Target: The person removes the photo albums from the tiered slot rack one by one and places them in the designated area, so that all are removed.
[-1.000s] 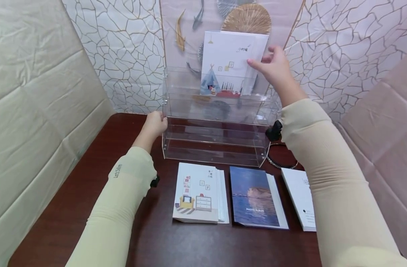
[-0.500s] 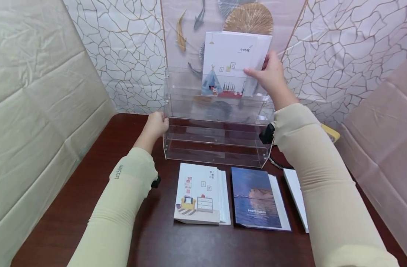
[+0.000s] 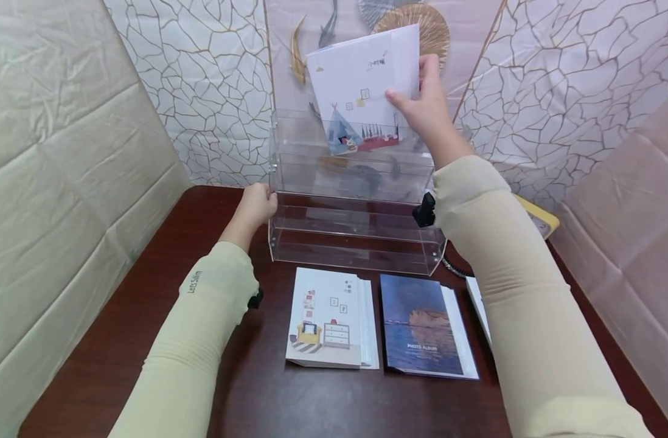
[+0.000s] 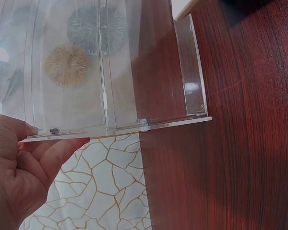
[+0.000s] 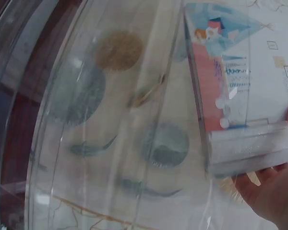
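A white photo album (image 3: pixel 350 79) with a blue tent drawing is tilted at the top of a clear acrylic tiered rack (image 3: pixel 356 182). My right hand (image 3: pixel 427 109) pinches its right edge, thumb on the front cover and fingers behind. In the right wrist view the album's lower part (image 5: pixel 211 91) shows through the clear plastic. My left hand (image 3: pixel 257 204) grips the rack's left side panel (image 4: pixel 115 132), with the thumb on the inner face and fingers outside, as the left wrist view shows.
Before the rack lie a white album with a yellow armchair (image 3: pixel 328 322) and a blue photo album (image 3: pixel 421 328). Another white album (image 3: pixel 476 301) is mostly hidden by my right sleeve. A yellow-edged object (image 3: pixel 539 219) and a dark beaded loop (image 3: pixel 454 267) sit behind that arm.
The held album has risen slightly, shifted left and tilted, its right side going up. My right hand moved up and left with it. The left hand keeps its grip on the rack.
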Demonstrator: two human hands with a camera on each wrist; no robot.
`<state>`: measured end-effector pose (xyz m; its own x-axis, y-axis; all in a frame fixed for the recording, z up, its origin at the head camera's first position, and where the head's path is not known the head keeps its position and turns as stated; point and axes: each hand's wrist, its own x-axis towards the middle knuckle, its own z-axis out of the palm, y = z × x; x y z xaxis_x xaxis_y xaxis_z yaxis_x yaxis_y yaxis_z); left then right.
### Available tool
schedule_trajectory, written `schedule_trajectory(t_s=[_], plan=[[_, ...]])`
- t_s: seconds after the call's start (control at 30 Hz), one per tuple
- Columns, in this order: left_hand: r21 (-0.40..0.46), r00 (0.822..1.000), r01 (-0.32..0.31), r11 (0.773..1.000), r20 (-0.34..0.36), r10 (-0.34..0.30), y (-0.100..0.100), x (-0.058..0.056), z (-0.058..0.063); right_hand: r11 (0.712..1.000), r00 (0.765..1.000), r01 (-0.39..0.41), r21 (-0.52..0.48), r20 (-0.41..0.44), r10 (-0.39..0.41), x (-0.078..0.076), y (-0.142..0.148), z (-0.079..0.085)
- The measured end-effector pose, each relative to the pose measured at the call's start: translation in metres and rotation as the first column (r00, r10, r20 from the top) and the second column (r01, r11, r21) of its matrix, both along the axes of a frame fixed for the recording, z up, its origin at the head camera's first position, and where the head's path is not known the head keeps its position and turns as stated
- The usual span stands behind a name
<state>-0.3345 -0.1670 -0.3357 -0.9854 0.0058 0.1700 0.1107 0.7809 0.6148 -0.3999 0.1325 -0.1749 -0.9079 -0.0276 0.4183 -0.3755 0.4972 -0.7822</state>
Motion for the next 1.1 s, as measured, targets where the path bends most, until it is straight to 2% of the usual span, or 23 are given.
schedule_trajectory(t_s=[0.1,0.2,0.27,0.4,0.5,0.63,0.77,0.87,1.0,1.1], plan=[[0.002,1.0,0.001,1.0,0.015,-0.002,0.0,-0.002,0.0,0.999,0.999,-0.044,-0.002,0.0,0.044,-0.001,-0.007,0.003],[-0.003,1.0,0.001,1.0,0.019,-0.001,0.0,-0.002,0.0,0.999,0.999,-0.045,-0.018,0.013,0.045,-0.002,-0.009,0.006],[-0.006,1.0,0.001,1.0,0.022,0.0,0.0,-0.002,0.001,1.0,0.999,-0.021,-0.018,0.044,0.022,-0.002,-0.009,0.008],[-0.006,1.0,-0.006,1.0,0.03,0.007,-0.001,-0.001,0.002,0.997,0.992,0.05,0.051,0.117,-0.056,-0.004,-0.008,0.012],[0.0,1.0,-0.009,1.0,0.028,0.009,-0.001,-0.002,0.001,0.993,0.989,0.079,0.086,0.122,-0.089,-0.006,-0.007,0.013],[0.014,0.999,-0.002,1.0,0.036,0.001,0.0,-0.003,-0.002,0.998,0.994,0.07,-0.002,0.088,-0.07,-0.006,-0.004,0.015],[0.009,0.999,0.0,1.0,0.044,0.0,0.002,-0.004,-0.003,0.993,0.996,0.06,-0.099,0.073,-0.053,-0.003,0.006,0.026],[-0.001,0.999,-0.008,1.0,0.041,0.008,0.002,-0.003,-0.002,0.99,0.995,0.056,-0.132,0.084,-0.045,0.0,0.014,0.035],[-0.004,0.999,-0.01,1.0,0.043,0.011,0.001,-0.002,-0.001,0.978,0.998,0.031,-0.205,0.061,-0.019,0.004,0.022,0.046],[-0.006,0.999,-0.015,1.0,0.045,0.015,0.0,-0.002,-0.001,0.975,0.999,0.029,-0.221,0.043,-0.02,0.008,0.026,0.051]])
